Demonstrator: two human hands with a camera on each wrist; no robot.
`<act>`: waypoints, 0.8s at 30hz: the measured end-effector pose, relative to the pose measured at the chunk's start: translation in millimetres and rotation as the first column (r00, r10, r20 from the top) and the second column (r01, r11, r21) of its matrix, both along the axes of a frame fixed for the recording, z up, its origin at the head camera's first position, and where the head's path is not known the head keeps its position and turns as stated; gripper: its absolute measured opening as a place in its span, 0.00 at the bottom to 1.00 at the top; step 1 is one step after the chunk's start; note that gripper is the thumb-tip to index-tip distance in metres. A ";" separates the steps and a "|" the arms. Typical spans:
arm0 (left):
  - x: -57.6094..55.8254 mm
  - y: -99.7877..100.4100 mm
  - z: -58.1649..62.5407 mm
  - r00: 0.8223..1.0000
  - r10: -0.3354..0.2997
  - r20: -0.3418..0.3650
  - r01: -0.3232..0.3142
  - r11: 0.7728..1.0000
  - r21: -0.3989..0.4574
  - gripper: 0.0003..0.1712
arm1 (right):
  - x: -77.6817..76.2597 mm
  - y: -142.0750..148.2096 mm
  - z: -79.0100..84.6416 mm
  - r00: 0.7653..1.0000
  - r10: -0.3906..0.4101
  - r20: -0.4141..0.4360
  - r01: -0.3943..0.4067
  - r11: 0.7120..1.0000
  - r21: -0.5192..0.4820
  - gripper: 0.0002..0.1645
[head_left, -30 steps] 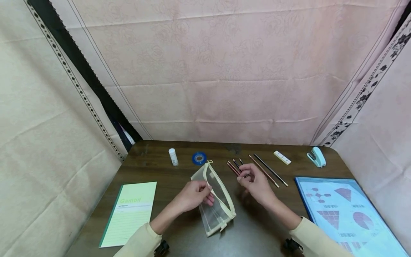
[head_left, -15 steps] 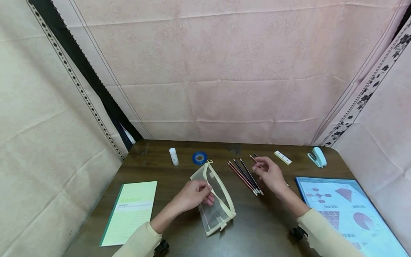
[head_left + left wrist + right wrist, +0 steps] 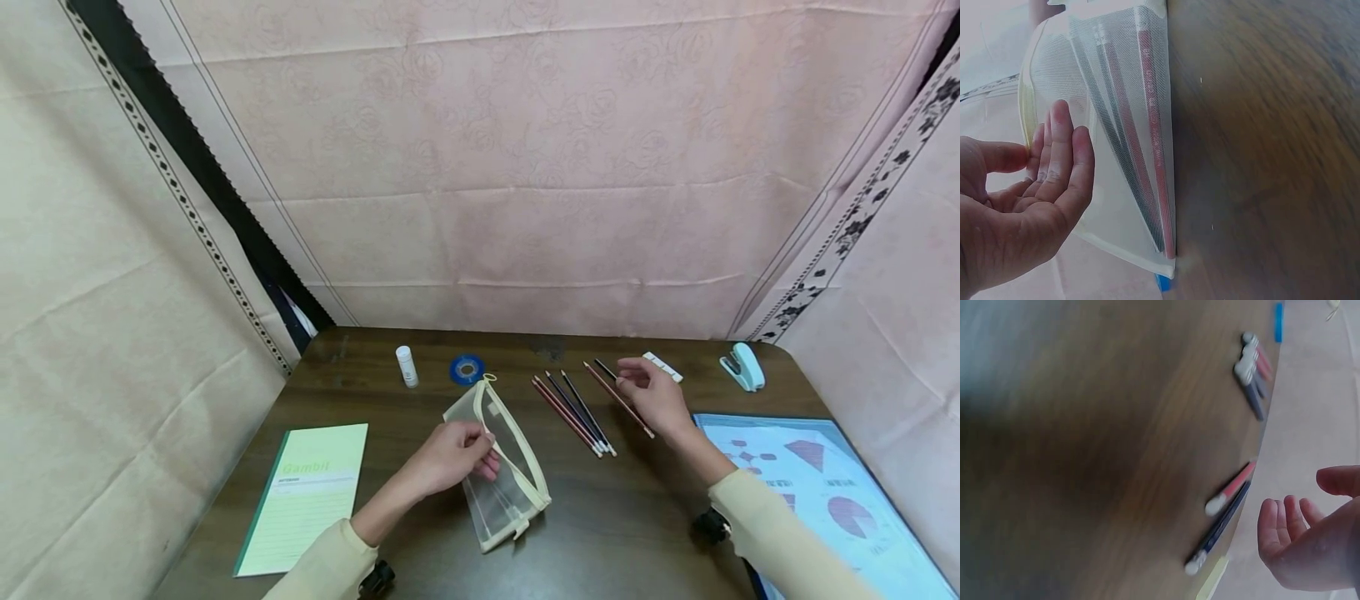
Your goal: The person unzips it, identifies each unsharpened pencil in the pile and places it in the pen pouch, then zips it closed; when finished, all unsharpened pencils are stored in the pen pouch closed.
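We see right hand (image 3: 655,397) shifted toward 3 o'clock, fingers parted near slim black pencil (image 3: 1220,527); left hand (image 3: 450,458) pinches translucent mesh pouch (image 3: 504,492).

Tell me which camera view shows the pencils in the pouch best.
The left wrist view: the pencils, red and dark, show large and close through the pouch. The head view takes in the whole pouch, but its contents only faintly. The right wrist view shows none of these, just other pencils on the table.
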State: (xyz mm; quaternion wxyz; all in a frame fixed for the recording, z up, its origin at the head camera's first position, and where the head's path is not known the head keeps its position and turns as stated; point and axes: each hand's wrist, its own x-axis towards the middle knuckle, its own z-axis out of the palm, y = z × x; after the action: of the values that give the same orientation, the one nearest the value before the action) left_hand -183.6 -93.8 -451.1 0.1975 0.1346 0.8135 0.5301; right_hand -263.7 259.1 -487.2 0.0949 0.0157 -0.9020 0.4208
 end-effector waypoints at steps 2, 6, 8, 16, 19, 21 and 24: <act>0.1 -0.2 -0.2 1.000 0.001 0.000 -0.001 1.000 0.003 0.17 | -3.3 4.9 -0.7 1.000 0.003 -0.008 -0.003 1.000 0.020 0.19; 0.8 -0.8 -0.4 1.000 0.003 -0.001 -0.003 1.000 0.001 0.16 | -7.3 11.7 -1.4 1.000 0.022 0.011 -0.022 0.998 0.053 0.20; 1.4 -1.1 -0.4 1.000 0.003 -0.001 -0.003 1.000 -0.008 0.16 | -8.7 13.2 -1.3 0.998 0.035 0.043 -0.038 0.997 0.068 0.20; 3.3 -1.1 0.8 1.000 0.005 -0.002 -0.005 1.000 -0.016 0.17 | -23.8 21.6 -3.9 0.981 0.134 0.139 -0.153 0.978 0.141 0.22; 3.4 -0.9 1.7 1.000 0.003 -0.009 -0.003 1.000 -0.021 0.17 | -30.4 25.1 -5.5 0.973 0.164 0.162 -0.191 0.966 0.171 0.22; 3.5 -1.0 2.3 1.000 0.001 -0.013 -0.002 1.000 -0.026 0.17 | -35.1 27.8 -7.1 0.969 0.175 0.172 -0.208 0.958 0.197 0.22; 3.6 -1.0 2.7 1.000 -0.001 -0.015 0.001 1.000 -0.026 0.16 | -42.0 32.2 -9.6 0.965 0.178 0.193 -0.219 0.952 0.216 0.21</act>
State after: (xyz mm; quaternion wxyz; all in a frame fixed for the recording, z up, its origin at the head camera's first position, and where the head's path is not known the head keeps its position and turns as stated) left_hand -179.9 -94.9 -448.4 0.1935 0.1363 0.8218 0.5182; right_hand -305.7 291.2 -496.8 -0.0284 0.0814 -0.9441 0.3182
